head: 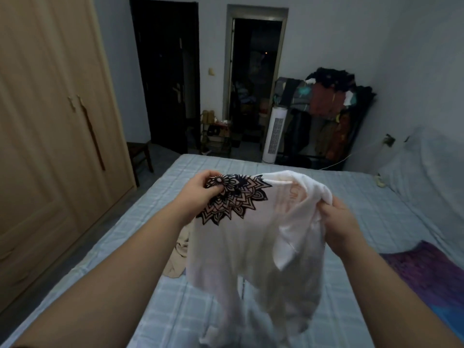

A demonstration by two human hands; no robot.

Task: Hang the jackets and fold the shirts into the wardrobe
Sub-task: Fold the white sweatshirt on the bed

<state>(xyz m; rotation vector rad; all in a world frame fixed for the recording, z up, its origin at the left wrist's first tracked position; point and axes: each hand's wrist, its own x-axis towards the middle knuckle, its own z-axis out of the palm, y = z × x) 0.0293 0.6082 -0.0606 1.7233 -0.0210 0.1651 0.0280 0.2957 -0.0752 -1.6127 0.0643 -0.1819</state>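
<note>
A white shirt (233, 249) with a black mandala print hangs in the air above the bed (391, 217). My left hand (198, 194) pinches its upper left edge at the print. At the upper right, my right hand (339, 222) grips a bunched fold of the fabric. The shirt's lower part droops toward me and hides the bed below it. A beige garment (179, 252) lies crumpled on the bed behind the shirt, partly hidden. The light wooden wardrobe (50, 116) stands at the left with its doors closed.
A purple cloth (426, 270) lies on the bed at the right. A covered sofa (424, 169) lines the right wall. At the back stand a loaded clothes rack (334, 114), a white tower fan (275, 134), a shoe shelf (216, 136) and a small wooden chair (140, 154).
</note>
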